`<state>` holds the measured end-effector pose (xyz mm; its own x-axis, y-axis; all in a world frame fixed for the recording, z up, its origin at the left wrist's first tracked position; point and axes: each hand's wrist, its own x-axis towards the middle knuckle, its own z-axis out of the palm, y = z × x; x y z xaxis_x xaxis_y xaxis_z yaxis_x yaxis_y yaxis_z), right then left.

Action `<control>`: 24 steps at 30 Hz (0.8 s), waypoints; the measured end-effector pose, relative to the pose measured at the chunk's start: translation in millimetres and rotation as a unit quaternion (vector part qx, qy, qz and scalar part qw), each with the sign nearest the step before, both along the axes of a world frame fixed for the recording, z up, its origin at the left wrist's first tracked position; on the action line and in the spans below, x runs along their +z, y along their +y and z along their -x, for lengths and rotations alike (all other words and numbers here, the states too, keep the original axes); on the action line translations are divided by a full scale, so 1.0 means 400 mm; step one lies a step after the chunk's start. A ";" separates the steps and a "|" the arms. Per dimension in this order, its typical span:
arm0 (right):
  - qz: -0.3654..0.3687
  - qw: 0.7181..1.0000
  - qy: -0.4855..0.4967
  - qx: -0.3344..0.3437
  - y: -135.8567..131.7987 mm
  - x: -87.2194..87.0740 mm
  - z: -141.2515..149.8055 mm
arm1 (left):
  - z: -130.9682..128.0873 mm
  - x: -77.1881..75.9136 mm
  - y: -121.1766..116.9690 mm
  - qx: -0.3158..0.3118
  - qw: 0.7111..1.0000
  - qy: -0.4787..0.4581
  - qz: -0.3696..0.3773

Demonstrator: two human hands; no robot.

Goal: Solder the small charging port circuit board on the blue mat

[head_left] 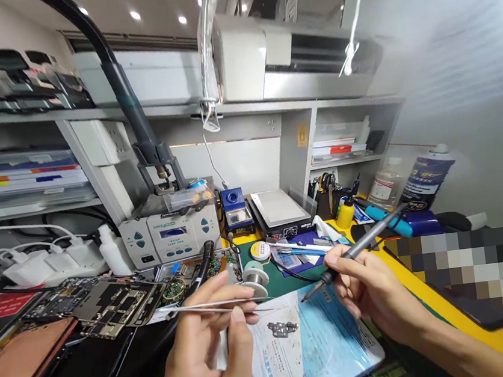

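My left hand pinches a pair of thin metal tweezers, their tips pointing right. In my right hand is a soldering iron, its dark tip slanting down to the left. Below the two tools lies a small circuit board on a blue and white printed booklet with a glossy cover. Neither tool appears to touch the board. A spool of solder wire stands just behind the booklet, near the tweezers.
Behind stand a soldering station, a blue iron holder and a flat hot plate. Phone boards lie at left. A spray can and yellow bottle are at right. A black hose hangs at upper left.
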<state>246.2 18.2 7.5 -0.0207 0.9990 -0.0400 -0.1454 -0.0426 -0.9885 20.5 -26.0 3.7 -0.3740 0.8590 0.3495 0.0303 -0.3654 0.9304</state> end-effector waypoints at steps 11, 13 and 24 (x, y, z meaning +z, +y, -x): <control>-0.003 1.000 0.009 0.003 0.072 -0.037 -0.021 | 0.100 0.023 0.069 -0.151 0.986 -0.067 0.030; 0.004 1.000 0.017 0.002 0.083 -0.042 -0.026 | 0.108 0.026 0.075 -0.175 0.979 -0.096 0.035; 0.013 0.998 0.061 0.020 0.094 -0.052 -0.044 | 0.121 0.033 0.071 -0.186 0.971 -0.144 0.051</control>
<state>263.7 56.0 -13.5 -0.0674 0.9959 -0.0611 -0.2614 -0.0767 -0.9622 -27.8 2.6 17.0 -0.1017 0.9780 0.1823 -0.3532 -0.2068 0.9124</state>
